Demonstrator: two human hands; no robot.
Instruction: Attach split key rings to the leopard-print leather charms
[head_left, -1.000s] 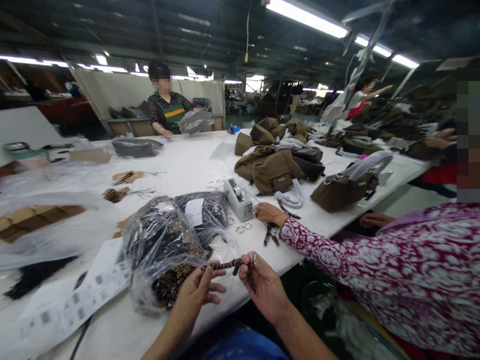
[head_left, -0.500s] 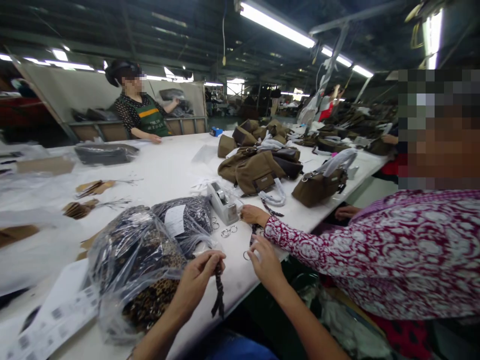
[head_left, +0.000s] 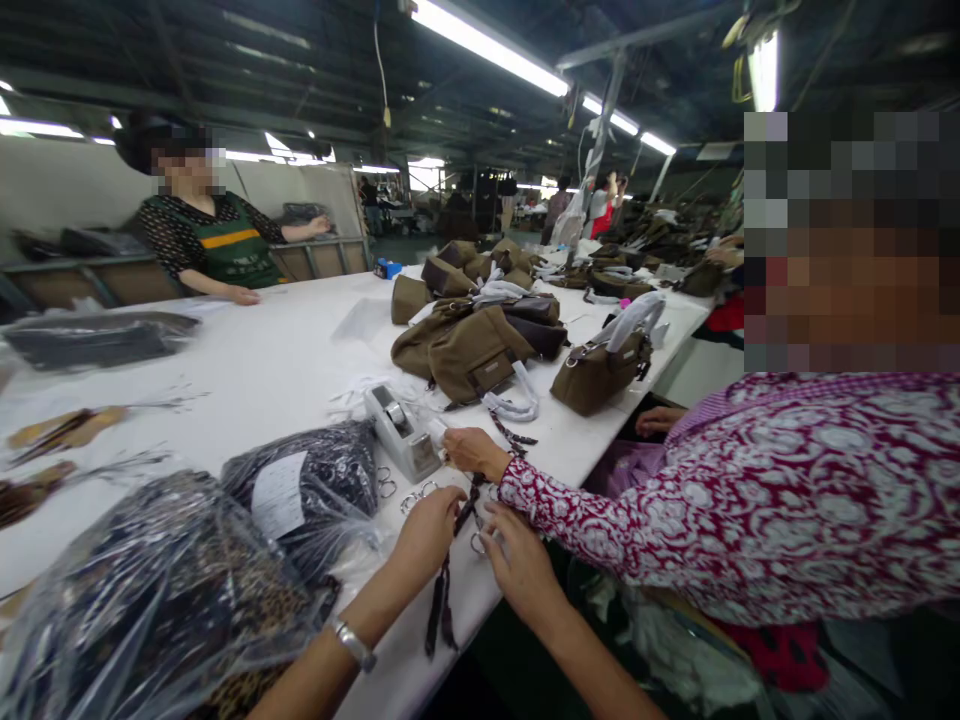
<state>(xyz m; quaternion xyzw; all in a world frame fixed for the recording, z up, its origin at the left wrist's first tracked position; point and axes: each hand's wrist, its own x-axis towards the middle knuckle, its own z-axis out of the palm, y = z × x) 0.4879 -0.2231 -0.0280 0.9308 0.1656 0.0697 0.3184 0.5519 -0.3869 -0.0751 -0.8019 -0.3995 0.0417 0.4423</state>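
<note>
My left hand [head_left: 426,535] is closed near the table edge, its thumb and fingers pinched at a dark patterned fabric strip [head_left: 466,508]. More dark strip [head_left: 441,615] hangs below that hand; whether it is the same piece I cannot tell. My right hand [head_left: 521,565] is beside it, fingers bent and apart. A metal ring [head_left: 478,543] shows at its thumb tip; whether the thumb touches it is unclear. Several loose metal rings [head_left: 418,497] lie beyond my left hand, by the grey tape dispenser [head_left: 405,435].
A co-worker's hand [head_left: 476,452] is just beyond my hands, near the dispenser. Plastic-bagged goods [head_left: 172,590] crowd the left. Brown handbags [head_left: 480,350] pile farther back on the white table [head_left: 285,350]. Another person [head_left: 225,235] stands across it.
My view has turned right. My left hand has moved forward and closer to my right hand, toward the dark strip. My right hand stays near the ring.
</note>
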